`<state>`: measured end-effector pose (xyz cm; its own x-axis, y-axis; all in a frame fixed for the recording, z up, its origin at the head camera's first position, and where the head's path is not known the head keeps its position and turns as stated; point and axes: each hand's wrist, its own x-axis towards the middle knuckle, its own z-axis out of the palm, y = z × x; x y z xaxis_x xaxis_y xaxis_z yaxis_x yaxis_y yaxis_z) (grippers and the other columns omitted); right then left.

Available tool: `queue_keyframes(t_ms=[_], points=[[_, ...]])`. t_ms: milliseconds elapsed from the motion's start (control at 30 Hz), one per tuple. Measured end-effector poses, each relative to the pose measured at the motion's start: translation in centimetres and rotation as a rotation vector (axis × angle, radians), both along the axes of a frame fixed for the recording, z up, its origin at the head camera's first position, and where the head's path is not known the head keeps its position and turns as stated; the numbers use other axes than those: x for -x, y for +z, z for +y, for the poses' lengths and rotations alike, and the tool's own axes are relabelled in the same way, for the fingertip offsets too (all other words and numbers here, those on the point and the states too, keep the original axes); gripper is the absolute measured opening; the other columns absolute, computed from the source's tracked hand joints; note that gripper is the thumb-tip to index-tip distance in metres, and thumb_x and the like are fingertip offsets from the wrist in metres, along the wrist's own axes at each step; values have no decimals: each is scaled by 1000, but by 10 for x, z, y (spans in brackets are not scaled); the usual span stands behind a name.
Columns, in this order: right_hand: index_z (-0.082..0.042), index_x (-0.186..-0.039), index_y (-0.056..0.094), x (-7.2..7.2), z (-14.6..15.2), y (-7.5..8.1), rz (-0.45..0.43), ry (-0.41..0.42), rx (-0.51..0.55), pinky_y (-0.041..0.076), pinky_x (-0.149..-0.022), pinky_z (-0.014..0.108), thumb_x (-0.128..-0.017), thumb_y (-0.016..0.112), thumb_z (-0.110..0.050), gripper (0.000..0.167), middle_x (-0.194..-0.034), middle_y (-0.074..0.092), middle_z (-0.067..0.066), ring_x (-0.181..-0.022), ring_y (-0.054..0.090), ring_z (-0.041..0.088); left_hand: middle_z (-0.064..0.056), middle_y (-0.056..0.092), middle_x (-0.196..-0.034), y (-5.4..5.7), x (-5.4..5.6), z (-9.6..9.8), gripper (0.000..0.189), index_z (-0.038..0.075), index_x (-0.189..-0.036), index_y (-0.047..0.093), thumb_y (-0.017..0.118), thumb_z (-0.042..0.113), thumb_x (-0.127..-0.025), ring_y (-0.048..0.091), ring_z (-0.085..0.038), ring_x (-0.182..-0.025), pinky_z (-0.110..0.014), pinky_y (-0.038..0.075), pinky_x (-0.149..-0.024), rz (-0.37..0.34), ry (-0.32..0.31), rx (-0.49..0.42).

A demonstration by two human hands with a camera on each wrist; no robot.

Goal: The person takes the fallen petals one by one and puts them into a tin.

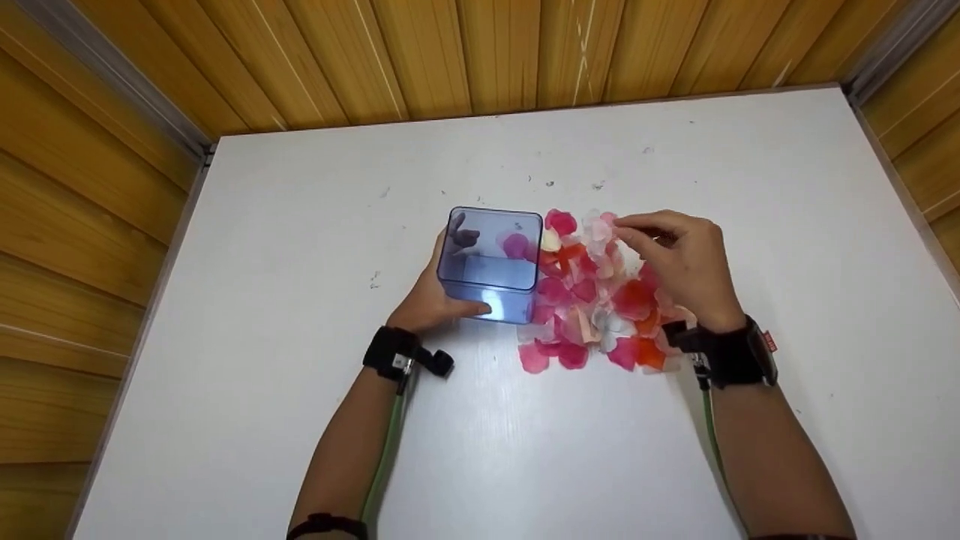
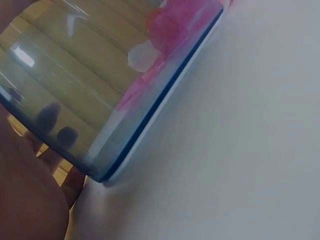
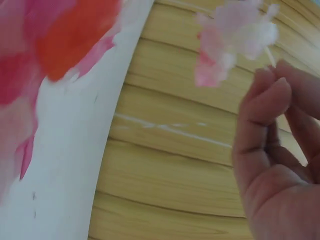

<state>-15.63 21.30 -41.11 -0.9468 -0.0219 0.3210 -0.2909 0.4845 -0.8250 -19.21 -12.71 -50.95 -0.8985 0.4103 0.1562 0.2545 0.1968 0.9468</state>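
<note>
My left hand [image 1: 429, 301] grips a clear blue-tinted square box [image 1: 491, 251] from its left side, thumb along the near wall. In the left wrist view the box's blue lower edge [image 2: 160, 99] is at or just above the table; I cannot tell which. Right of the box lies a spread of artificial petals [image 1: 553, 291] in pink, red, orange and white. Over the pile's far right part, my right hand [image 1: 694, 262] pinches a pale pink and white petal cluster [image 3: 235, 37] between thumb and fingertips, by a thin white end. Through the box wall, pink petals [image 2: 170, 32] show.
The white table [image 1: 247, 300] carries small dark scuffs beyond the petals. Yellow wood-look panels [image 1: 495, 60] stand behind and to the sides of it. Each wrist wears a black strap with a camera, and a green cable [image 1: 388, 450] runs along the left forearm.
</note>
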Motion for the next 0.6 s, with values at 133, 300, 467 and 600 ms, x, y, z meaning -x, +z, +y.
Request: queue_keyframes(t_ms=[133, 300, 467, 600], points=[[-3, -104, 81, -7, -13, 4, 183, 39, 151, 56, -78, 18, -90, 78, 0, 14, -97, 78, 11, -85, 71, 11, -4, 39, -158, 0, -3, 5, 134, 29, -166, 5, 97, 31, -68, 32, -22, -146, -52, 25, -122, -42, 24, 71], [-2, -98, 82, -18, -37, -5, 387, 125, 221, 48, -61, 20, -78, 80, 17, 27, -94, 78, 10, -82, 70, 13, -1, 39, -157, -3, -1, 15, 134, 30, -165, 7, 97, 41, -67, 33, -20, -146, -49, 26, -122, -41, -22, 57], [0, -99, 81, -21, -63, -23, 423, 180, 230, 52, -63, 17, -75, 82, 18, 31, -97, 78, 10, -88, 73, 18, -4, 40, -157, -4, 2, 21, 134, 26, -164, 9, 98, 35, -65, 38, -19, -142, -43, 31, -120, -26, -67, 1], [-2, -101, 82, -21, -75, -34, 392, 211, 203, 57, -72, 19, -78, 81, 15, 28, -97, 77, 9, -90, 72, 21, -11, 40, -158, -6, 1, 21, 130, 21, -164, 10, 97, 18, -67, 39, -23, -143, -43, 31, -120, -5, -93, -40]])
